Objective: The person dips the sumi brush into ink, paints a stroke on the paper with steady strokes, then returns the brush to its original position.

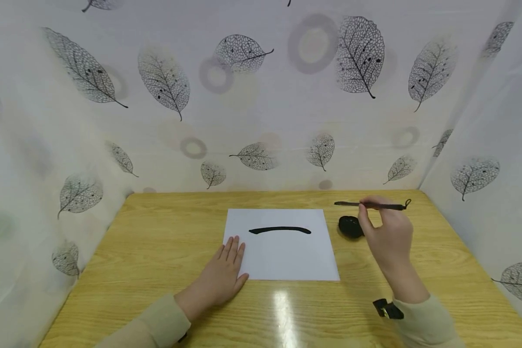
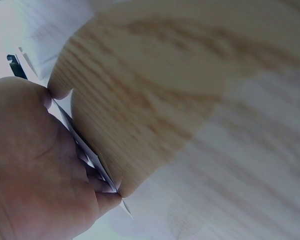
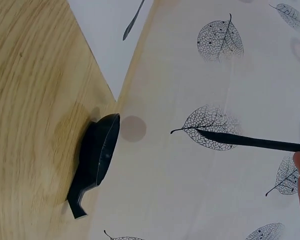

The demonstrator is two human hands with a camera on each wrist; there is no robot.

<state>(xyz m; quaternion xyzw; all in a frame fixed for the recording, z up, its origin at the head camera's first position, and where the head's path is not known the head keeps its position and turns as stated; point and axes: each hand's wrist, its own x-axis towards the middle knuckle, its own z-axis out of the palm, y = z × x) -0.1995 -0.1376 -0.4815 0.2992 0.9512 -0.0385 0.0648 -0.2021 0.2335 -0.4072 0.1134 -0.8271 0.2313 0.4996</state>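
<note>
A sheet of white paper [image 1: 287, 258] lies on the wooden table with one black brushstroke [image 1: 280, 229] running across its upper half. My left hand [image 1: 226, 278] rests flat over the paper's left edge, fingers straight and thumb spread near the bottom edge. Between thumb and fingertips, my right hand [image 1: 387, 232] pinches a dark writing brush [image 3: 255, 142], held nearly level with its black tip pointing left. Beneath the brush sits a small black ink dish [image 3: 97, 150], just right of the paper; the right hand partly covers it in the head view.
The wooden table [image 1: 165, 241] meets a pale cloth backdrop [image 1: 278, 111] printed with leaves at its back and sides. A loop hangs from the brush's tail end. A black strap with a buckle [image 1: 388, 309] shows at the right sleeve.
</note>
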